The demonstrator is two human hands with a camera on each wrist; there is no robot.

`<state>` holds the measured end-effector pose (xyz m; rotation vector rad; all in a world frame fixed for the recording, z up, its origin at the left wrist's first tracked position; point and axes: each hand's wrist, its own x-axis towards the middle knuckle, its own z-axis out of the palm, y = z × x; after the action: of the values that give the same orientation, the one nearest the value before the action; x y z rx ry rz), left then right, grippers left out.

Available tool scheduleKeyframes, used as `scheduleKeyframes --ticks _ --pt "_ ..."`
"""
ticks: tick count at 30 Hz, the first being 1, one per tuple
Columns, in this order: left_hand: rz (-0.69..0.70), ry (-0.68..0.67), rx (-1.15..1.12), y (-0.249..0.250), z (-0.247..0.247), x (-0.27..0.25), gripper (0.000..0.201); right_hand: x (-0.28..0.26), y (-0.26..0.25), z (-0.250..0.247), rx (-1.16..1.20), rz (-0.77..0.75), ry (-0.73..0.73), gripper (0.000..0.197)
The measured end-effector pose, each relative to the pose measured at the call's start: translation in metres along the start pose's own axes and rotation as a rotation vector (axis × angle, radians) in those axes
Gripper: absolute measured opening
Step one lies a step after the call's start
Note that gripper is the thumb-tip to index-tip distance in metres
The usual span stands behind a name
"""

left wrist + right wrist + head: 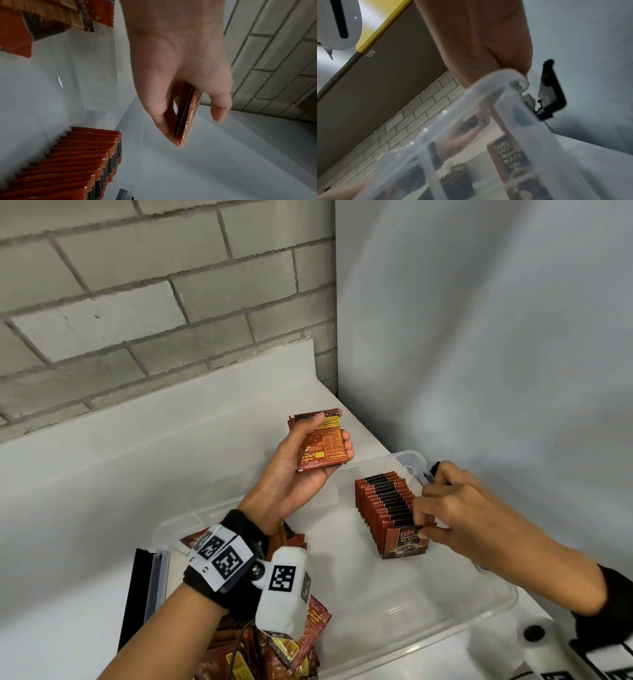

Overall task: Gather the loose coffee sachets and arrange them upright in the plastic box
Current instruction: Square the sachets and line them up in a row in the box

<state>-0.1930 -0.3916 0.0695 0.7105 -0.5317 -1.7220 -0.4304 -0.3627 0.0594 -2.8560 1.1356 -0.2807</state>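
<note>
Even, soft indoor light on the head view; both wrist views are dimmer, blurred and edge-warped.

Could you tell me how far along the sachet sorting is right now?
Done: a row of sachets already stands upright inside the plastic box. In hand: the right hand pinches the front sachet of that row, and the left hand holds a small stack above the box. Left: a loose pile still lies at the box's near-left end, so roughly midway.
</note>
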Motion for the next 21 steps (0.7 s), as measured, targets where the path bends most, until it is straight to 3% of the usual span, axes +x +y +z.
scheduleKeyframes --ticks 21 --pt "-0.025 0.008 -0.055 -0.0016 0.0011 0.0005 0.042 0.0001 -0.0059 0.004 -0.156 -0.017 -0.023 0.05"
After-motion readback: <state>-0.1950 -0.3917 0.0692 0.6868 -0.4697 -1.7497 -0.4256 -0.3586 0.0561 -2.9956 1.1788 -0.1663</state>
